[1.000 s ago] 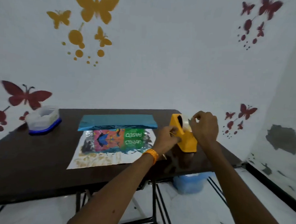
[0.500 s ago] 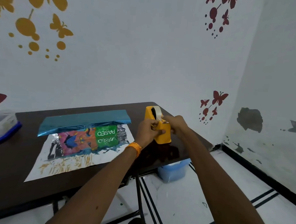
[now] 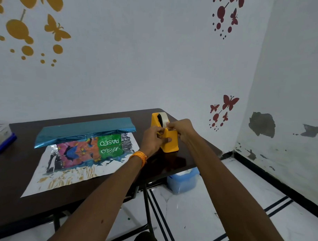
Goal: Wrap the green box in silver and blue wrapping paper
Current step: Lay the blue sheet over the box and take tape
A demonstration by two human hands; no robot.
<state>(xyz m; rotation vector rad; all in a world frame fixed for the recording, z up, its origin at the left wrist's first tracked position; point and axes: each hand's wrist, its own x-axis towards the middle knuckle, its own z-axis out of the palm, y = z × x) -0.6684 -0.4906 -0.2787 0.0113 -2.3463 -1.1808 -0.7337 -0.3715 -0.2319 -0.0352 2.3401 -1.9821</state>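
Both hands at the dispenser (image 3: 170, 141), the landmark for all positions. The right hand (image 3: 181, 129) is at its upper right edge, fingertips pressed together in a pinch on the free end of the tape (image 3: 163, 119), just below the roll. The left hand (image 3: 154, 139) grips the dispenser's left side, fingers curled on it and thumb lying across its front face. An orange wristband (image 3: 139, 156) sits on the left wrist.

Compared with one second ago, the right hand has come down from the top of the roll to the sloped front edge, and the left hand has closed further round the body. Over the last half second both hands have barely shifted. The dispenser stands where it did, upright near the bench's (image 3: 14, 171) right end.

The box (image 3: 99, 148) lies flat to the left of the dispenser, near it but apart, unmoved and not yet wrapped. It rests on the paper (image 3: 75, 177), silver side up; the far edge of the paper is folded over the box's far side, blue face showing.

Far left of the dispenser, at the frame edge, is a clear container (image 3: 0, 134) on a blue base. Below the dispenser, on the floor under the bench, stands a blue tub (image 3: 183, 179).
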